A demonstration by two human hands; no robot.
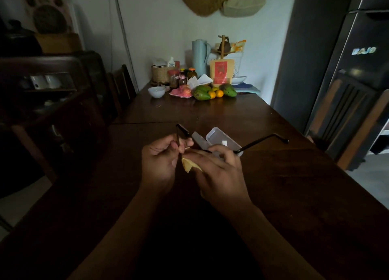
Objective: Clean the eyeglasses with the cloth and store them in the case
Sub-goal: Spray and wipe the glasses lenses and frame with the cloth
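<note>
Black-framed eyeglasses (182,132) are held up over the dark wooden table (273,185). My left hand (160,161) pinches the frame near one lens. One temple arm (263,141) sticks out to the right, unfolded. My right hand (219,174) holds a yellow cloth (189,166) against the glasses; most of the cloth is hidden under the fingers. The clear plastic case (221,139) lies open on the table just behind my hands.
At the table's far end stand a white bowl (156,91), jars, mangoes and oranges (212,92), a pale blue jug (200,56) and a red packet. Dark chairs line the left side. A dark refrigerator (347,58) stands at the right.
</note>
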